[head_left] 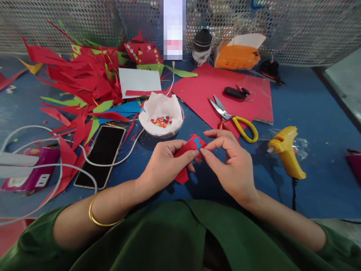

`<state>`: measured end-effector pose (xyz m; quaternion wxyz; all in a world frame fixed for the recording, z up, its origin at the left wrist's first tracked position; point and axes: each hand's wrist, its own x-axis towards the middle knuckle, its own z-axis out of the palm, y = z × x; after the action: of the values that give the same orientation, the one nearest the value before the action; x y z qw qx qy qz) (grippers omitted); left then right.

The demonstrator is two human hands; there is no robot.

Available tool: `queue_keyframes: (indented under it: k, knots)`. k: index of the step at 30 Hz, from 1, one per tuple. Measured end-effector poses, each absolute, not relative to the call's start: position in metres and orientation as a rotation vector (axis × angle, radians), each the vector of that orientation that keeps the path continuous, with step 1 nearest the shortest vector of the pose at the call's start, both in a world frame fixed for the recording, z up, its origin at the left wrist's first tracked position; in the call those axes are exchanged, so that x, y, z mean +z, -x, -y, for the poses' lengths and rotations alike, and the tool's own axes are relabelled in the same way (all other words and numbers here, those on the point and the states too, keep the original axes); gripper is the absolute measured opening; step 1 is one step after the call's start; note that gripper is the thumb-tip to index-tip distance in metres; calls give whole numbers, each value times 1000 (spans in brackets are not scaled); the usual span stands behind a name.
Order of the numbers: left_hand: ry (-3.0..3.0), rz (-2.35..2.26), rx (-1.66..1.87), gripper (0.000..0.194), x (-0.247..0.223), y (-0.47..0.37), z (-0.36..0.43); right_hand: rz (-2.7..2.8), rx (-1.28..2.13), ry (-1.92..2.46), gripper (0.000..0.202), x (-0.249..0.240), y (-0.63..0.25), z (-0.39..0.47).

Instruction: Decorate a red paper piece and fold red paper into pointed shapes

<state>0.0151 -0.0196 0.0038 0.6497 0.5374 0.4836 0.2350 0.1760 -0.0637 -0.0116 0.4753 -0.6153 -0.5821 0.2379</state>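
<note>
Between my hands is a folded piece of red paper (182, 176) with small blue paper squares (196, 140) in a row near its upper edge. My left hand (166, 158) grips the paper, its thumb pressed on top beside the squares. The fingertips of my right hand (229, 160) are pinched at the paper's right edge, by the lowest blue square; whether that square is held or stuck down I cannot tell. Just beyond my hands stands a paper-lined bowl (174, 109) with tiny coloured paper bits (162, 121) inside.
Yellow-handled scissors (239, 122) and a black key fob (235, 92) lie on red sheets (194, 84). A yellow glue gun (287, 150) rests at right. Red scraps (84, 75), a phone (101, 156) and looping white cables (126, 154) fill the left side.
</note>
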Motion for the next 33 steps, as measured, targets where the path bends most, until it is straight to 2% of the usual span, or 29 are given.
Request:
queue_keyframes:
  k: [7,11,16,33]
  knots:
    - [-1203,-1106,539,18,3,-16,19,1274,734,1452,9,-15,-178,63]
    - [-1196,-1123,550,19,4,-16,19,1036,959,1382,25,-15,-180,59]
    - [-1211,-1132,543,15,5,-17,18,993,1151,1419,33,-16,-182,57]
    - [-1192,-1068,531,17,-3,-16,17,1127,1140,1485,31,-18,-183,59]
